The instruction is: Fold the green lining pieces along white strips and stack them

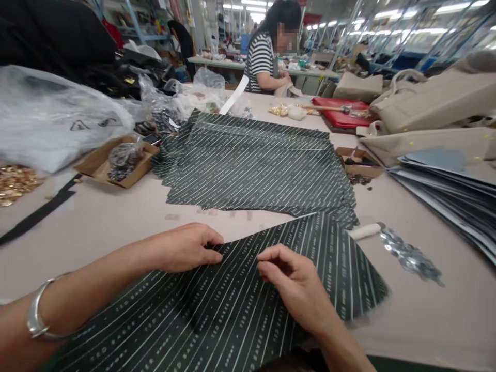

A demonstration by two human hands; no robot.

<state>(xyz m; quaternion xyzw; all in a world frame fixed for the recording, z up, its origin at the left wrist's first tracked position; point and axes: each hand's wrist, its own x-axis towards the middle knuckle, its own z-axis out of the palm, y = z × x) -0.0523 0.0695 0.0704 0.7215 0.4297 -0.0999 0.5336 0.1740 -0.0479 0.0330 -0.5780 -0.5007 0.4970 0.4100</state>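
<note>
A dark green fabric piece [240, 310] with white stripes and lettering lies across the near side of the table, its upper edge raised. On the left, my left hand [189, 248] pinches that edge between thumb and fingers; a silver bangle circles the wrist. Over the middle of the piece, my right hand [290, 279] is closed in a pinch, thumb against forefinger. Whatever sits between those fingertips is too small to make out. Just beyond both hands rests a stack of matching striped fabric pieces [251, 165], lying flat with uneven edges.
To the left are a cardboard tray [96, 168] with bagged metal parts, gold pieces [17, 183] and plastic bags [58, 113]. Silver discs [411, 256], a small box [358, 163] and stacked dark sheets [445, 201] lie right. A person in stripes [263, 57] works opposite.
</note>
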